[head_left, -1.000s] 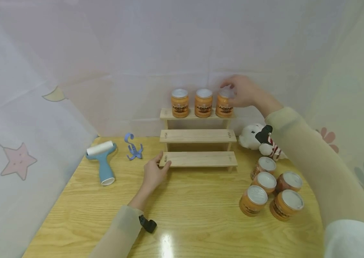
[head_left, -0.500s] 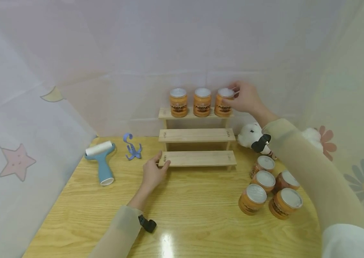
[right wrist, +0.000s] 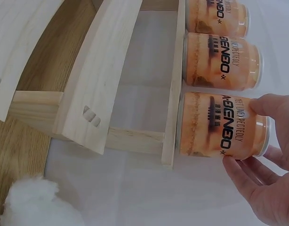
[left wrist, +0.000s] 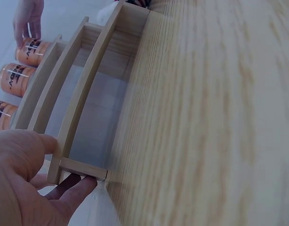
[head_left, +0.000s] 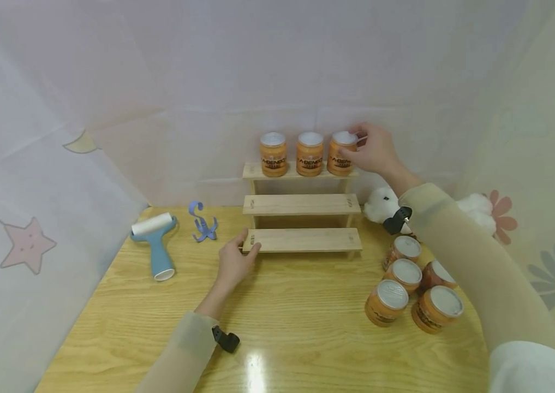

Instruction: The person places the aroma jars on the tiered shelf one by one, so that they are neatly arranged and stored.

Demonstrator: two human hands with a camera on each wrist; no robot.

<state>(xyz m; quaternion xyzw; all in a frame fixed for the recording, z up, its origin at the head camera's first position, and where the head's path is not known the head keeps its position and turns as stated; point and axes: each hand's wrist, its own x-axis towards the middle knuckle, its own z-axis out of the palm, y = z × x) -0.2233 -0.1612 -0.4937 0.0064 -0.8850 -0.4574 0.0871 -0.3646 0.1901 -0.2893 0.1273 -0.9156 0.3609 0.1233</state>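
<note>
A three-tier wooden rack (head_left: 302,205) stands at the back of the table. My left hand (head_left: 234,263) grips the left end of its lowest step, thumb on the board and fingers around the end leg (left wrist: 83,168). On the top step, three orange cans with silver lids stand upright in a row: a left can (head_left: 273,155), a middle can (head_left: 309,155) and a right can (head_left: 339,158). My right hand (head_left: 374,148) holds the right can from its right side, thumb and fingers on opposite sides near the lid (right wrist: 262,136). The two lower steps bear nothing.
Several more orange cans (head_left: 386,303) stand grouped on the table at the right. Behind them lies a white plush toy (head_left: 380,205), partly hidden by my right arm. A blue-handled lint roller (head_left: 159,248) and a purple hook (head_left: 203,224) lie at the left.
My right hand has moved from over the right can's lid to its right side, lower down. The cans stay on the top step, and my left hand keeps its place.
</note>
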